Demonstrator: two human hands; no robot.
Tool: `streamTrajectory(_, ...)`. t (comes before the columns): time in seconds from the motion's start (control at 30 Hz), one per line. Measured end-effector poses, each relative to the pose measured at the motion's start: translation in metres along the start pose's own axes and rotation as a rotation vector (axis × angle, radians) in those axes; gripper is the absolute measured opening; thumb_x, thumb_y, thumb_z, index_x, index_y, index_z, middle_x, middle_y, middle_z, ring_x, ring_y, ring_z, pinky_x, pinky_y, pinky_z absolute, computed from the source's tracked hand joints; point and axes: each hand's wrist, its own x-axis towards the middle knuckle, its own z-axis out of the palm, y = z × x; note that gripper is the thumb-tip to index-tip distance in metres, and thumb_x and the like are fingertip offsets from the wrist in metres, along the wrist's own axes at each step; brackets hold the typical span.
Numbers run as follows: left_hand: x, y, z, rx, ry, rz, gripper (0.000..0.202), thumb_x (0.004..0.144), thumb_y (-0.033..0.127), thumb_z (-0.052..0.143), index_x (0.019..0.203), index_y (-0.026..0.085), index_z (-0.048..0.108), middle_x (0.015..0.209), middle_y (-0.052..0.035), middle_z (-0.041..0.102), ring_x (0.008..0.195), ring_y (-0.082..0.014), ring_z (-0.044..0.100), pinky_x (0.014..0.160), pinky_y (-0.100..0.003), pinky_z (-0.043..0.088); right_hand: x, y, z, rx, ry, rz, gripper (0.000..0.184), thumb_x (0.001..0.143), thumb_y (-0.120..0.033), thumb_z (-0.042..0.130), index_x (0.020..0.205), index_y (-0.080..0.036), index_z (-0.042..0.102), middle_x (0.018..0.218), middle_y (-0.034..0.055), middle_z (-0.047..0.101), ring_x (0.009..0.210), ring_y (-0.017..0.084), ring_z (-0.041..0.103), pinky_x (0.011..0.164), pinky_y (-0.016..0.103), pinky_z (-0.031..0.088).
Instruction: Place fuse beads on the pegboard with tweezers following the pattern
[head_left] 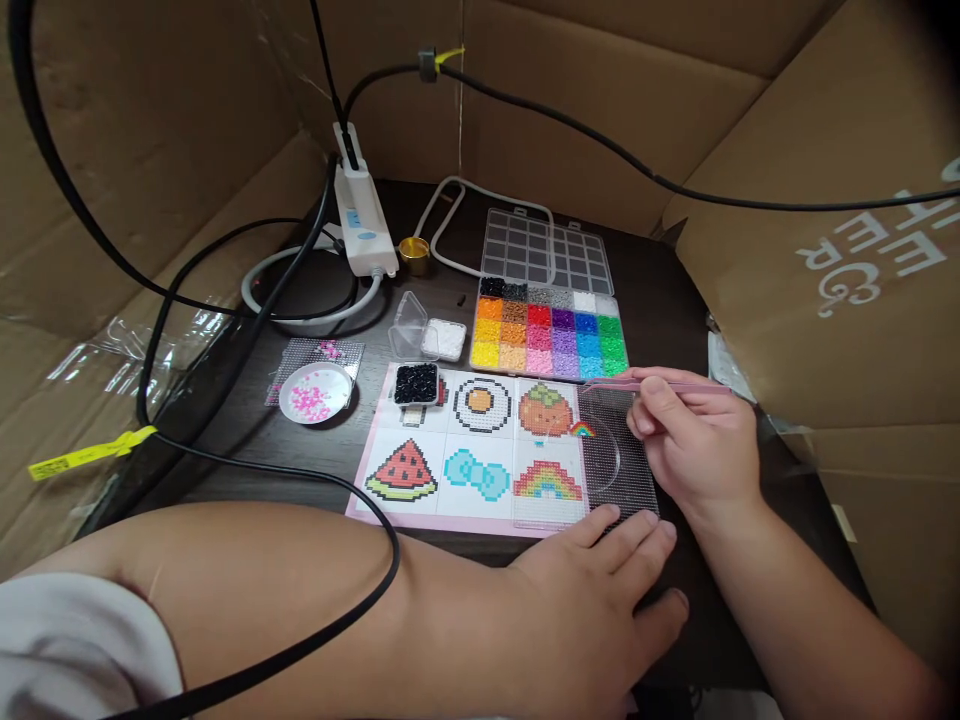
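My right hand (690, 440) grips pink tweezers (682, 386) between thumb and fingers. Their tips point left, over the clear pegboard (634, 450) near the bead box; whether they hold a bead is too small to tell. My left hand (592, 600) lies flat with fingers spread, fingertips at the pegboard's front edge. The board partly covers a pattern sheet (442, 515) with pixel pictures, including a watermelon, an egg, a bow and a rainbow. Coloured beads form part of the rainbow (547, 482) on the board. A small rainbow-coloured piece (583, 430) shows just above it.
A compartment box (551, 330) of sorted beads stands behind the sheet, lid open. Nearby are a black-bead box (416, 384), a white-bead box (444, 340), a dish (319, 393) of pink beads and a power strip (364, 225). A black cable (337, 480) crosses my left arm; cardboard walls surround the table.
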Motion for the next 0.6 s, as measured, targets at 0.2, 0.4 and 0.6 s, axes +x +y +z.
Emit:
streamTrajectory(0.2, 0.000, -0.002, 0.002, -0.002, 0.018, -0.003, 0.075, 0.080, 0.053, 0.061, 0.143, 0.016, 0.046, 0.159, -0.0229, 0.025, 0.149, -0.0372, 0.020, 0.117, -0.050, 0.013, 0.008, -0.004, 0.004, 0.180, 0.139, 0.066, 0.018, 0.074, -0.030, 0.079, 0.072, -0.012, 0.073, 0.070, 0.0037, 0.064, 0.044, 0.005, 0.044, 0.041, 0.022, 0.033)
streamTrajectory(0.4, -0.001, -0.001, 0.001, 0.013, 0.045, 0.005, 0.073, 0.080, 0.053, 0.061, 0.142, 0.016, 0.048, 0.157, -0.0225, 0.030, 0.148, -0.0372, 0.023, 0.117, -0.049, 0.013, 0.012, -0.004, 0.002, 0.255, 0.183, 0.139, 0.019, 0.073, -0.031, 0.078, 0.080, -0.014, 0.071, 0.072, 0.0021, 0.064, 0.042, 0.006, 0.043, 0.039, 0.022, 0.033)
streamTrajectory(0.6, -0.001, 0.000, 0.002, 0.024, 0.035, -0.007, 0.073, 0.080, 0.054, 0.059, 0.142, 0.018, 0.048, 0.158, -0.0193, 0.031, 0.149, -0.0361, 0.022, 0.117, -0.050, 0.015, 0.018, 0.000, -0.004, 0.307, 0.117, 0.190, 0.020, 0.073, -0.033, 0.077, 0.079, -0.016, 0.070, 0.071, 0.0009, 0.064, 0.043, 0.005, 0.043, 0.039, 0.021, 0.033)
